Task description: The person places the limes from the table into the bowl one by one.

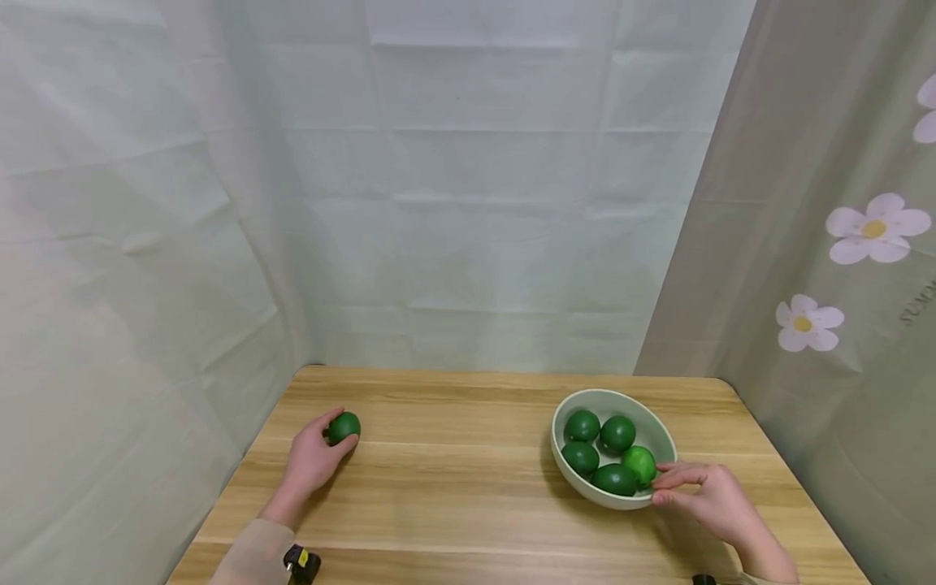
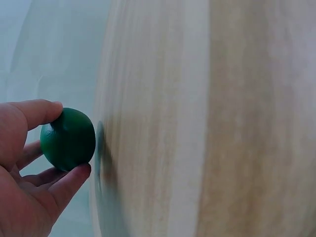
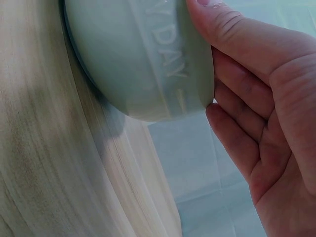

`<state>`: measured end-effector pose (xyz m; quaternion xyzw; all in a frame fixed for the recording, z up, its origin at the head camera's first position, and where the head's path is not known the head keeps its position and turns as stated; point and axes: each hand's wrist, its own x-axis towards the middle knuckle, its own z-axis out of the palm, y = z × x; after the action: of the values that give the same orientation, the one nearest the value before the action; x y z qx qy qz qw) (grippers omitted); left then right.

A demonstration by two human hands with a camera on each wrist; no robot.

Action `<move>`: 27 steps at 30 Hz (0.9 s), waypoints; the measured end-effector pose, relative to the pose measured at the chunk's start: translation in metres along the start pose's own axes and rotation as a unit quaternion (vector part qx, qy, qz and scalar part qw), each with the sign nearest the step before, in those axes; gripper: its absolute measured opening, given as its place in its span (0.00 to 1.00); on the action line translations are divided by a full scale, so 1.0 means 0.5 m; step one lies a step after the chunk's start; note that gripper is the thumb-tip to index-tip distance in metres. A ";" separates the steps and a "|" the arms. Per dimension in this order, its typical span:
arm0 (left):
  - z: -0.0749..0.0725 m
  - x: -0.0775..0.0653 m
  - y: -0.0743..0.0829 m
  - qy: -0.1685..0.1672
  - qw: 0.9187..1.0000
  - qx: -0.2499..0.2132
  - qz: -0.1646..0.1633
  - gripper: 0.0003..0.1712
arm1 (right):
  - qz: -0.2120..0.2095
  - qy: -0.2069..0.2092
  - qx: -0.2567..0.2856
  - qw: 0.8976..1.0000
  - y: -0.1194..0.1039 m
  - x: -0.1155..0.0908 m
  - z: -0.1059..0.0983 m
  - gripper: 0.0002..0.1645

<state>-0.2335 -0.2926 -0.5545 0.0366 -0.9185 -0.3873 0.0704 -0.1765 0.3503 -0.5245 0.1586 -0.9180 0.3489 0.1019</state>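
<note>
At the left of the table, my left hand (image 1: 314, 457) grips a dark green lime (image 1: 344, 427) between thumb and fingers. The left wrist view shows the lime (image 2: 69, 139) close to the wooden surface; whether it touches is unclear. On the right, my right hand (image 1: 708, 493) pinches the rim of a pale green bowl (image 1: 613, 500). Inside the bowl lie several dark green limes (image 1: 617, 434) and one brighter green lime (image 1: 640, 465) near my right fingertips. Raised lettering runs along the bowl's outer wall (image 3: 133, 64) in the right wrist view, where my thumb and fingers hold its edge.
The wooden table (image 1: 453, 463) has rounded far corners. A pale curtain (image 1: 468, 203) hangs behind it and along the left. On the right, the curtain carries white flower prints (image 1: 877, 229). A small black device (image 1: 301, 561) sits at my left wrist.
</note>
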 end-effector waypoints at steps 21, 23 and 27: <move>-0.002 -0.001 0.036 0.010 1.000 -0.017 0.020 0.37 | -0.004 0.000 -0.001 1.000 -0.005 0.001 -0.002 0.08; 0.000 -0.001 0.042 0.011 0.999 -0.020 0.025 0.37 | -0.005 0.001 0.000 1.000 -0.005 0.001 -0.002 0.09; 0.005 -0.001 0.055 0.009 0.999 -0.026 0.031 0.37 | -0.007 0.001 -0.003 1.000 -0.003 0.000 -0.001 0.09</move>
<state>-0.2338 -0.2715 -0.5366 0.0100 -0.9083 -0.4080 0.0915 -0.1760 0.3495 -0.5229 0.1645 -0.9177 0.3457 0.1062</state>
